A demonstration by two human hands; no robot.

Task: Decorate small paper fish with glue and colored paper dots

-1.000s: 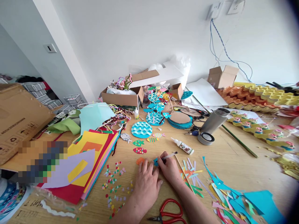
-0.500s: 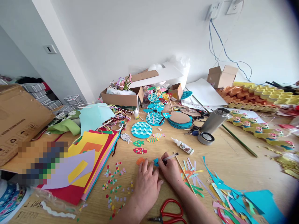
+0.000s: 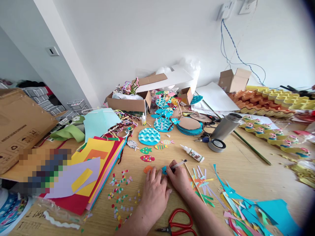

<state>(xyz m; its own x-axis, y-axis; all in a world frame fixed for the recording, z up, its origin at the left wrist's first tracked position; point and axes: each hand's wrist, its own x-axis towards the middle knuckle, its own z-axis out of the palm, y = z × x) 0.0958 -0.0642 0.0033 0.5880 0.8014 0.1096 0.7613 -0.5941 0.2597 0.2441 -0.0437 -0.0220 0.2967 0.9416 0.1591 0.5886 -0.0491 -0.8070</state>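
Note:
My right hand point(image 3: 179, 177) is closed around a pen point(image 3: 180, 164), its lower end hidden by the fingers over a small blue paper fish point(image 3: 164, 170). Flat on the table lies my left hand point(image 3: 155, 186), fingers spread, its fingertips beside the blue fish and against an orange paper fish point(image 3: 147, 169). Beyond them are a red dotted fish point(image 3: 147, 158), a green fish point(image 3: 146, 150) and a yellow striped fish point(image 3: 161, 147). Red-handled scissors point(image 3: 180, 223) rest between my forearms.
A glue bottle point(image 3: 193, 154) lies past my right hand, near a steel flask point(image 3: 226, 127). A thin wooden stick point(image 3: 194, 183) and paper strips point(image 3: 204, 180) are on the right. Colored paper sheets point(image 3: 95, 164) are stacked left; small paper bits point(image 3: 120, 190) lie scattered nearby.
The pen's upper end has tilted slightly in my right hand. My left hand stays in about the same place.

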